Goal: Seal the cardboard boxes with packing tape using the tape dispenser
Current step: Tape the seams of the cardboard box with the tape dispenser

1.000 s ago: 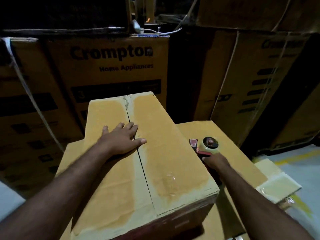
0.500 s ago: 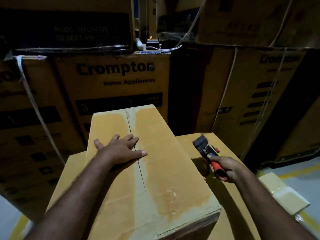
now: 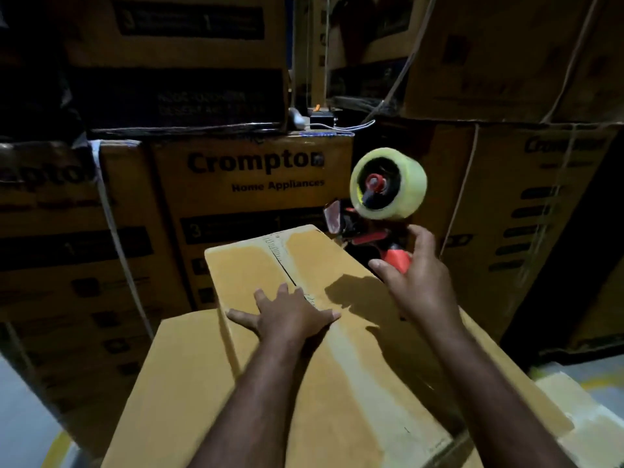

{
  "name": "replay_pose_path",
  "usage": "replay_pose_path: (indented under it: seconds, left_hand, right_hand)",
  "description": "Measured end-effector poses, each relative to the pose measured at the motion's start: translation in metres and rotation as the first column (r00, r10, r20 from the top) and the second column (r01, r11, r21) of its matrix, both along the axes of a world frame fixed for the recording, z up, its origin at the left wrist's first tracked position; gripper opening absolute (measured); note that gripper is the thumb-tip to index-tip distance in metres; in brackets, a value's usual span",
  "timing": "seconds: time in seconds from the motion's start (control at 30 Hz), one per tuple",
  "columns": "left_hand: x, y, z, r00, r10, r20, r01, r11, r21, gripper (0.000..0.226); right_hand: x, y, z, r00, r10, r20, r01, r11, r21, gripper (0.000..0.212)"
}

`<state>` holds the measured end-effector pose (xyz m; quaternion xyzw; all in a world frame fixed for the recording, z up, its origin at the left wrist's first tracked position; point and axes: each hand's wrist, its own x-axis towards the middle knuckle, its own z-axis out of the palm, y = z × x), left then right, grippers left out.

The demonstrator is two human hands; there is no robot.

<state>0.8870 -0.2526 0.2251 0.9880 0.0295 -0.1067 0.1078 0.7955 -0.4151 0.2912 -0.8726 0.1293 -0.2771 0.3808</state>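
A long cardboard box lies in front of me, its two top flaps meeting at a centre seam. My left hand presses flat on the flaps across that seam, fingers spread. My right hand grips the red handle of a tape dispenser, raised above the box's far right corner. Its roll of clear tape points up, and the cutter end faces the far end of the seam.
The box rests on a larger flat carton. Stacked Crompton appliance cartons form a wall close behind and on both sides. Another taped box sits low at the right. Grey floor with yellow lines shows at both lower corners.
My right hand picked the tape dispenser up from the lower carton and lifted it above the box's far right corner. My left hand stayed pressed on the seam.
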Motion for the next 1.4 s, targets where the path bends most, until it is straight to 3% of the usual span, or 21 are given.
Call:
replay_pose_path:
  seconds: [0.13,0.37,0.63,1.0,1.17,1.4]
  left_hand:
    - [0.004,0.013,0.006,0.997,-0.072,0.029,0.072,0.997,0.021,0.095]
    - [0.070,0.076,0.021,0.964,-0.258,0.056,0.254,0.965,0.066,0.066]
    - [0.142,0.132,0.010,0.986,-0.121,0.116,0.117,0.992,0.039,0.090]
    - [0.162,0.155,0.006,0.987,-0.096,0.132,0.100,0.995,-0.018,0.081]
    - [0.171,0.164,-0.002,0.974,-0.065,0.215,0.087,0.992,-0.096,0.081]
    - [0.130,0.157,-0.003,0.920,-0.052,0.388,0.028,0.997,0.066,0.073]
  right_hand:
    - [0.000,0.027,-0.024,0.998,0.067,0.003,-0.065,0.987,-0.145,0.059]
    - [0.010,0.028,-0.044,0.997,0.054,0.054,-0.048,0.993,-0.107,0.060]
    - [0.011,0.012,-0.058,0.993,0.098,-0.072,-0.106,0.988,-0.109,0.063]
    - [0.021,0.007,-0.067,0.992,0.118,-0.038,-0.119,0.993,-0.007,0.061]
    - [0.021,0.012,-0.057,0.983,0.172,0.062,-0.180,0.971,0.160,0.054]
    - [0.049,0.019,-0.018,0.931,0.278,0.236,-0.345,0.882,0.321,0.049]
